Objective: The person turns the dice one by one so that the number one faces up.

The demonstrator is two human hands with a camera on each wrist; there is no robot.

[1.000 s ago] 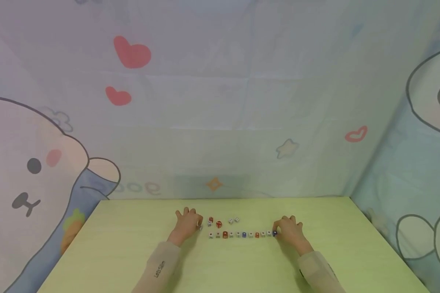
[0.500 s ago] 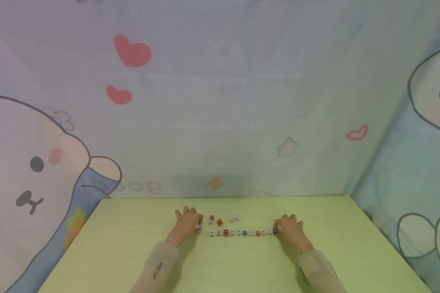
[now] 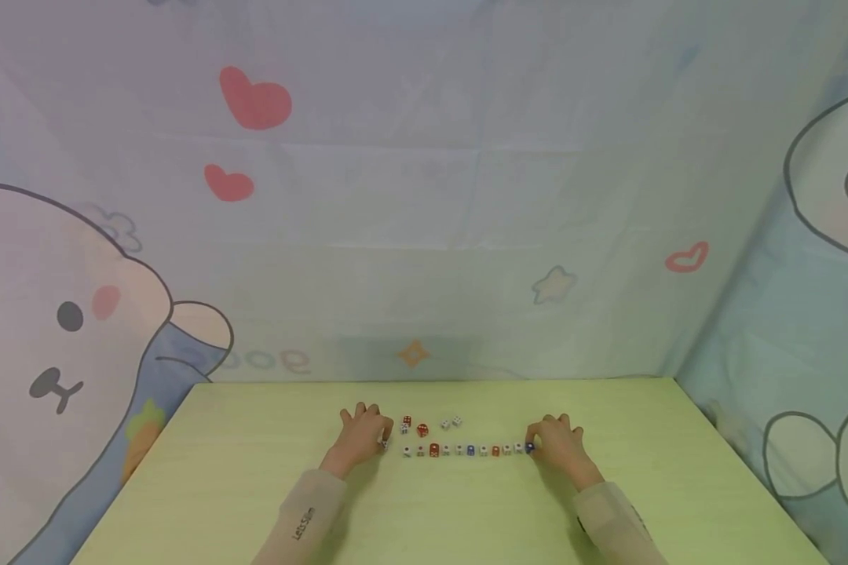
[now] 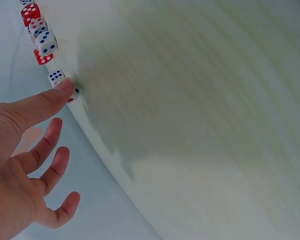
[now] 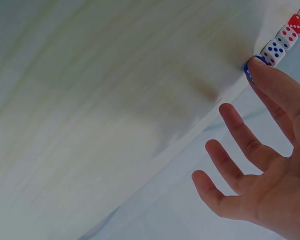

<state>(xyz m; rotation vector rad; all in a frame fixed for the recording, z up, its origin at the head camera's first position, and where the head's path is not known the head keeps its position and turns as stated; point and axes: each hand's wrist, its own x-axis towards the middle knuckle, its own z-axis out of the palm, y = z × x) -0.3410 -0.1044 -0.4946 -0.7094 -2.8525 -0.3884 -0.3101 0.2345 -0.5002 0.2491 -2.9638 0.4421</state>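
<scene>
A line of small dice, white, red and blue, runs across the table; a red die (image 3: 434, 450) is part of it. Just beyond its left end, my left hand (image 3: 359, 439) pinches a white die (image 4: 74, 94) between thumb and index finger, the other fingers spread. That die is partly covered by the thumb. At the line's right end, my right hand (image 3: 560, 446) pinches a blue die (image 5: 248, 72), which sits against a white die (image 5: 273, 52) with blue pips. Its remaining fingers are held out apart.
Behind the line lie several loose dice: a red die (image 3: 422, 430), a white die (image 3: 404, 428) close to another red one, and a pair of white dice, one die (image 3: 457, 421) farther back. The pale yellow-green table (image 3: 254, 471) meets a printed cloth backdrop (image 3: 424, 196).
The white die in my left fingers has turned and shows less of its face than half a second ago. My right hand stays on the blue die.
</scene>
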